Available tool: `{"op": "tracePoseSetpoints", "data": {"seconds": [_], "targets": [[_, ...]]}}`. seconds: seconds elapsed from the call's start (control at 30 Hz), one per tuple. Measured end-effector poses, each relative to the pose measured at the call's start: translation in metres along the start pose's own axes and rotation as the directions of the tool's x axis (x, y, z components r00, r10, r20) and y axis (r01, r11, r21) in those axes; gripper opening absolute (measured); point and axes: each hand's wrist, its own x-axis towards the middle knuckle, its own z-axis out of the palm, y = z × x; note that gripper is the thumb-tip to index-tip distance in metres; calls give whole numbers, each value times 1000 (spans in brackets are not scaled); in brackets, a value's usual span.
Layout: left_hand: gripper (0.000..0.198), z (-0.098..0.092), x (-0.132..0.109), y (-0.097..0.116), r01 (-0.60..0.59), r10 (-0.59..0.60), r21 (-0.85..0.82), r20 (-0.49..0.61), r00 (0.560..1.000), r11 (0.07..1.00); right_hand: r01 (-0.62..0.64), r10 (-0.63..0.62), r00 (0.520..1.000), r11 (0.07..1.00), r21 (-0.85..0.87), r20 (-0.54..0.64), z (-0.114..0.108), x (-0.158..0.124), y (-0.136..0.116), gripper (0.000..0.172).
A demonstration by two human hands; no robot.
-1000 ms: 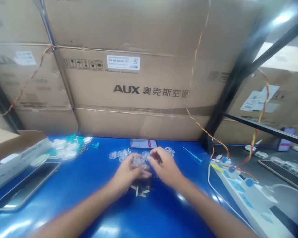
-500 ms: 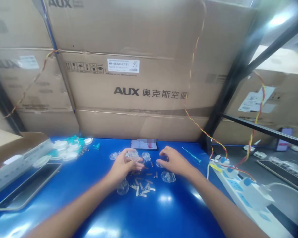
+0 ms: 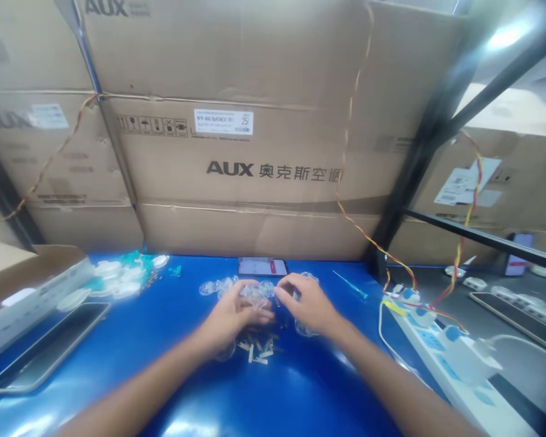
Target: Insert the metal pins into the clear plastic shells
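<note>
My left hand (image 3: 236,312) has its fingers wrapped round a clear plastic piece (image 3: 256,292) above the blue table. Close on its right, my right hand (image 3: 307,303) is curved, thumb and index finger apart, with nothing visible between them. Another clear piece (image 3: 267,287) shows between the two hands, partly behind the held one. Several small metal strips (image 3: 260,352) lie on the table below my hands. More clear pieces (image 3: 208,287) rest at the left, and others are partly covered by my right hand.
White round parts (image 3: 118,279) and small green pieces (image 3: 136,261) lie back left, near an open box (image 3: 40,300) and a dark phone-like device (image 3: 50,346). A lit phone (image 3: 262,267), a thin screwdriver (image 3: 352,285) and a power strip (image 3: 437,352) stand farther back and right.
My right hand has moved left, closer to my left hand. My left hand has shifted slightly right and down with the clear piece.
</note>
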Motion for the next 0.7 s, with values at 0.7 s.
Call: {"op": "tracePoseSetpoints", "data": {"seconds": [0.7], "targets": [[52,-8,1,9,-85,114,199,-139,984,976,-246,192,941,953,177,277,-39,12,52,23]]}}
